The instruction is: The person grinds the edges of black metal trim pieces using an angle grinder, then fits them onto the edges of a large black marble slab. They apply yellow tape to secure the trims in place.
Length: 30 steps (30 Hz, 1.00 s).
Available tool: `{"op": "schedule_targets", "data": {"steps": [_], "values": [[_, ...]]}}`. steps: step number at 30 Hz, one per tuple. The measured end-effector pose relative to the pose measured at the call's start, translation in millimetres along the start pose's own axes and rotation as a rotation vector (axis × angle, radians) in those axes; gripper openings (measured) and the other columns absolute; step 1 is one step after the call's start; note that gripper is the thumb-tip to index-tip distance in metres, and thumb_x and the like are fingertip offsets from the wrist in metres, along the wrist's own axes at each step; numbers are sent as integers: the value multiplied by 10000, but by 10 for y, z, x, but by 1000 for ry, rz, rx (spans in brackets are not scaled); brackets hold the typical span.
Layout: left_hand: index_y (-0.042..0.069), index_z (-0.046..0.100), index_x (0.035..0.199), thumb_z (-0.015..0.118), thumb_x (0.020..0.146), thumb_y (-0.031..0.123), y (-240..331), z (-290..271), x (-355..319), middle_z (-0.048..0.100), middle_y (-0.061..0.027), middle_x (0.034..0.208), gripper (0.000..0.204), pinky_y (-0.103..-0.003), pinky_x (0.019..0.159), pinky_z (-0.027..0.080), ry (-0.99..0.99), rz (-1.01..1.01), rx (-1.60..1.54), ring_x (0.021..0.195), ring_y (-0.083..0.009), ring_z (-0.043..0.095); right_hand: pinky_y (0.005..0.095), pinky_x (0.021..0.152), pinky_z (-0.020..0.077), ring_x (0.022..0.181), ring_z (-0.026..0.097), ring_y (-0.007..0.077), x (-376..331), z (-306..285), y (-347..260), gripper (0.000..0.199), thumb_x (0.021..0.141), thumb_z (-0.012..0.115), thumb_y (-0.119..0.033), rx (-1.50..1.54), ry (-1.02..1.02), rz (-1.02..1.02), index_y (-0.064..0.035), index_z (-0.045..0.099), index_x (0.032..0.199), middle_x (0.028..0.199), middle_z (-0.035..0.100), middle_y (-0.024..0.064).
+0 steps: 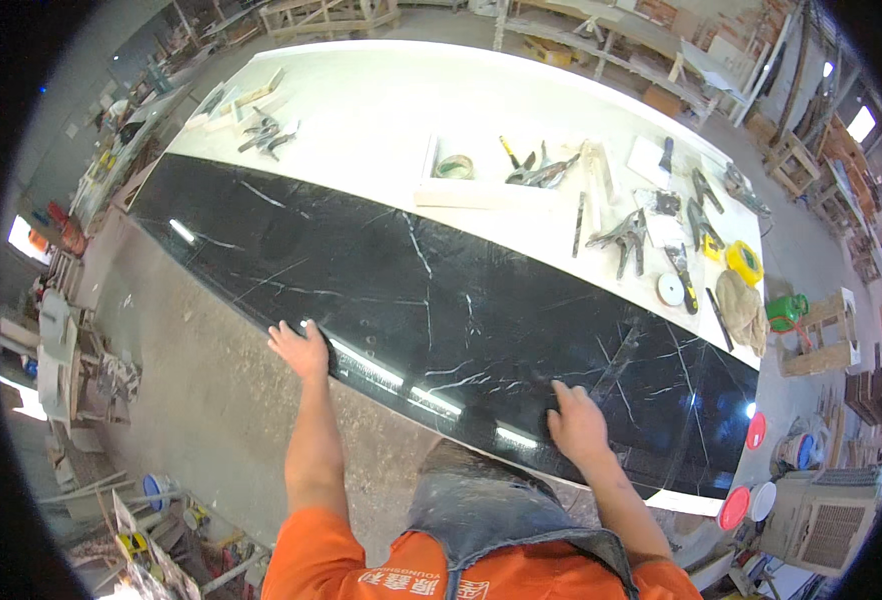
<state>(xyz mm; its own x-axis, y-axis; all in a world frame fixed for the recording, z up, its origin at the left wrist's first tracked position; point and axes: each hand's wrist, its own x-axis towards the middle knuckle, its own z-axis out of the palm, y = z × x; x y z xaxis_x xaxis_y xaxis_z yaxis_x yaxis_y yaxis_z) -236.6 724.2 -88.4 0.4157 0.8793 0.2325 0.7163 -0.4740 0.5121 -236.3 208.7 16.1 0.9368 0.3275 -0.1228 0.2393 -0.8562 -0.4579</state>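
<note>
Left hand (299, 348) laid flat, fingers spread wide, on near edge of black marble slab (441, 300); nothing gripped, palm down over the rim. Right hand (578, 425) placed further along same near edge, fingers loosely curled and resting on the polished face, holding nothing. Slab long, dark, veined white, glossy with strip-light reflections; lay lengthwise across the near half of a large white table (361, 100), near edge overhanging toward the body. Beyond the slab, on bare white top: shallow white tray (461, 185) with a roll of tape (454, 167) inside; cluster of metal clamps (539, 172) just beside it; a further clamp pair (623, 237) near the slab's far edge; more clamps (269, 135) at the far left end. Toward the right end: yellow tape measure (745, 262), white disc (671, 290), utility knife with yellow and black handle (683, 280), crumpled tan rag (743, 312) at the table corner. Off the table, right: green canister (787, 310) on a wooden stool (823, 345), red lids (734, 508) and a white lid (762, 500) low down, grey ribbed unit (829, 520) on the floor. Orange sleeves and grey apron (491, 515) noted at lower edge. Dusty concrete floor (191, 380) on the left.
</note>
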Motion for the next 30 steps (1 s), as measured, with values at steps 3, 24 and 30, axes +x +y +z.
{"op": "schedule_targets", "data": {"steps": [3, 24, 30], "values": [[-63, 448, 1546, 671, 973, 376, 14, 52, 390, 308, -308, 1672, 755, -560, 1278, 233, -55, -5, 21, 1544, -546, 229, 477, 900, 539, 1041, 632, 399, 360, 179, -306, 580, 870, 747, -127, -97, -14, -46, -52, 576, 1419, 1081, 620, 193], [-16, 726, 1223, 750, 872, 131, -1100, -71, 3554, 679, -252, 1330, 381, -577, 1107, 437, -72, 733, 51, 1283, -447, 585, 561, 1067, 441, 1280, 575, 434, 1340, 987, -2216, 517, 870, 763, -244, -237, 402, 72, -69, 658, 1345, 1319, 633, 195], [73, 659, 1390, 664, 941, 241, -1115, 98, 3626, 541, -169, 1564, 480, -601, 1246, 241, -191, 544, 65, 1508, -395, 411, 666, 1199, 252, 1494, 356, 494, 1006, 1729, -2702, 814, 797, 771, -671, -231, 121, -35, -105, 655, 1369, 1547, 465, 252]]}}
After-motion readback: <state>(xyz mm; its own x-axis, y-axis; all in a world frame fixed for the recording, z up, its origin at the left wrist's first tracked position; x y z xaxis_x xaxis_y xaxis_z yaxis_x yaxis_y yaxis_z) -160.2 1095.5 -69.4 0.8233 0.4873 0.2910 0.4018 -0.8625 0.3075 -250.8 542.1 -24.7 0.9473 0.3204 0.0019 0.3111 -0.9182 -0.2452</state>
